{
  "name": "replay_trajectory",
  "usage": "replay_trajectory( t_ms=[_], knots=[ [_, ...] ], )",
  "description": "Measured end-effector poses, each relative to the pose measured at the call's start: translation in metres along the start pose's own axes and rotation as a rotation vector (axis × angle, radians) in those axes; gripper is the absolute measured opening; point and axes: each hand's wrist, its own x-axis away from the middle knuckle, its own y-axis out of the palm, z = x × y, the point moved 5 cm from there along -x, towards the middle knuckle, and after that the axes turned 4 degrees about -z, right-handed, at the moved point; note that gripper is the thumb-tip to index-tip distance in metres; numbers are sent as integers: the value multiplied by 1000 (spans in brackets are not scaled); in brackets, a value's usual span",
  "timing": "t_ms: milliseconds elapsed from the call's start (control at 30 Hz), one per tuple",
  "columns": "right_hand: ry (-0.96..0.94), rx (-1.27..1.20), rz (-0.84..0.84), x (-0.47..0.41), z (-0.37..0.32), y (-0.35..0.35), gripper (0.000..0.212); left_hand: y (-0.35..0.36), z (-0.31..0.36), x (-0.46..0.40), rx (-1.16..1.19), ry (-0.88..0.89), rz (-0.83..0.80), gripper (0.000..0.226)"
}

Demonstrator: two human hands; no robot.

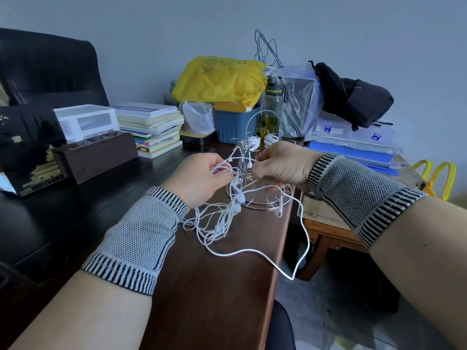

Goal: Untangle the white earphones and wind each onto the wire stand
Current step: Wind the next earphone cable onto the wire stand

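Observation:
A tangle of white earphones (219, 218) hangs over the dark wooden desk (214, 286), held up between both hands. My left hand (199, 180) pinches several loops of the cord. My right hand (283, 162) pinches a strand close to it. One long loop (300, 251) trails past the desk's right edge. Just behind the hands stands the silver wire stand (265, 200), with an arched handle. Two wound white coils (271, 139) sit on its upper arms. Both wrists wear grey knitted bands.
Behind the stand are a blue bin (232, 127), a yellow bag (222, 79), a water bottle (274, 102) and a stack of books (151, 127). A brown wooden box (101, 152) lies at left, a black chair (48, 69) beyond. A cluttered side table (353, 152) stands right.

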Motion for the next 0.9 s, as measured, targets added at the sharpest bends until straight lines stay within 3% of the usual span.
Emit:
replay_trajectory(
  t_ms=[267, 433, 600, 733, 900],
  knots=[
    [-41, -48, 62, -4, 3, 0, 14, -3, -3, 0, 20, -13, 15, 13],
    [-38, -110, 64, -6, 1, 3, 49, -1, -3, -1, 113, -14, 1, 17],
    [-55, -261, 48, -3, 4, 0, 6, 1, -6, -3, 193, -9, -32, 20],
    [-66, -260, 31, -2, 4, 0, 11, 2, -7, -3, 245, -11, -48, 28],
    [-4, -333, 64, 2, 9, -9, 13, 0, -14, -5, 227, -66, -24, 17]
  ],
)
